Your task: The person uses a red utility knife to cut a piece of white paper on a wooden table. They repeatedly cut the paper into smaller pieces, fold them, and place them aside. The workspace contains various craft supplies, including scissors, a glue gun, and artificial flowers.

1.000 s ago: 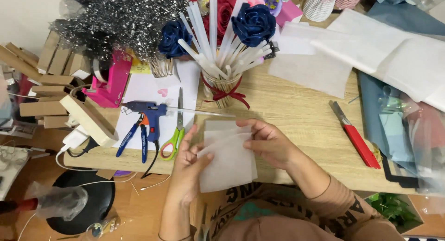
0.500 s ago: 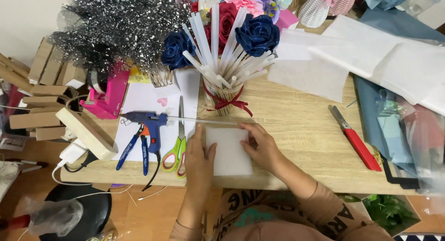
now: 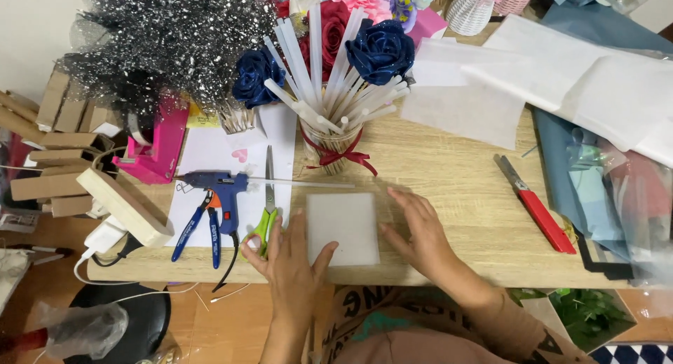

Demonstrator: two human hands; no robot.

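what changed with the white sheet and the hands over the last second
The white sheet, held up in both hands a second ago, now lies flat on the table. The left hand presses its edge; the right hand has let go beside it. Glue gun and scissors stayed put.

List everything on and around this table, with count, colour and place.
foam sheet: one, white, flat at the near table edge between the hands.
scissors: one, green handles, left of the sheet.
glue gun: one, blue, on white paper.
pliers: one, blue handles, beside the glue gun.
jar of glue sticks: one, whitish sticks, red ribbon, behind the sheet.
fabric roses: several, navy, red and pink, at the far edge.
utility knife: one, red, right of centre.
tissue paper: several sheets, white, far right.
table: one, light wood.
left hand: fingers spread, on the sheet's left edge.
right hand: open, flat at the sheet's right.
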